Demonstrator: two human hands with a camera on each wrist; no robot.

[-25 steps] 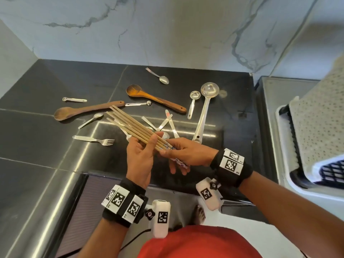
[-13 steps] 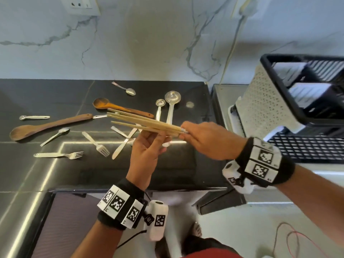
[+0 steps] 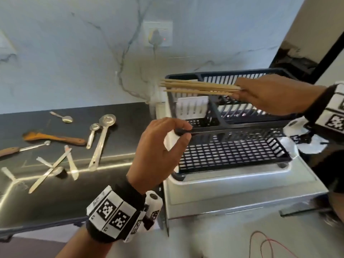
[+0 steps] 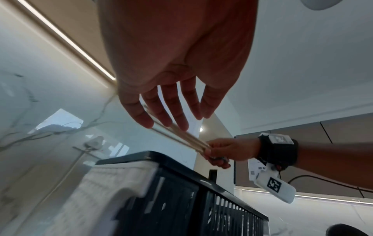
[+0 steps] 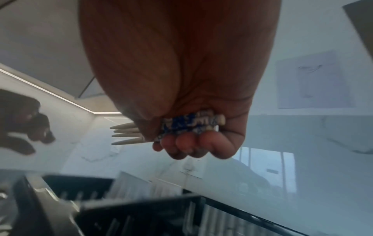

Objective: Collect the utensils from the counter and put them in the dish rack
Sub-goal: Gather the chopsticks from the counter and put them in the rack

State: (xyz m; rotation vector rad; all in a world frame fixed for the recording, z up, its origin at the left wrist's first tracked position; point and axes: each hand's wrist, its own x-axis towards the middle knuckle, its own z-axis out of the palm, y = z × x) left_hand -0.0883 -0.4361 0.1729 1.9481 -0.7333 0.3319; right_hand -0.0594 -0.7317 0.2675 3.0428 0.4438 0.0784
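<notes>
My right hand [image 3: 242,93] grips several pale wooden chopsticks [image 3: 200,87] by their blue-patterned ends [image 5: 189,123], holding them level over the upper tier of the black dish rack [image 3: 232,154], tips pointing left. A white utensil holder [image 3: 192,107] sits in that tier just below them. My left hand [image 3: 184,131] hovers before the rack's left end, fingers relaxed and holding nothing; the left wrist view shows its fingers [image 4: 171,115] loose below the chopsticks [image 4: 181,137]. On the black counter [image 3: 65,198] lie a steel ladle [image 3: 101,140], spoons [image 3: 65,118], a wooden spoon [image 3: 54,137] and flatware [image 3: 54,166].
The rack stands on a steel drainboard [image 3: 242,189] to the right of the counter. A marble wall with a plugged socket [image 3: 157,35] is behind. A second wooden spoon's handle [image 3: 8,151] shows at the far left. A red cable [image 3: 270,243] lies on the floor.
My right hand carried the chopsticks rightward from above the counter to above the rack. The left hand let go of them and trailed behind. The view swung right.
</notes>
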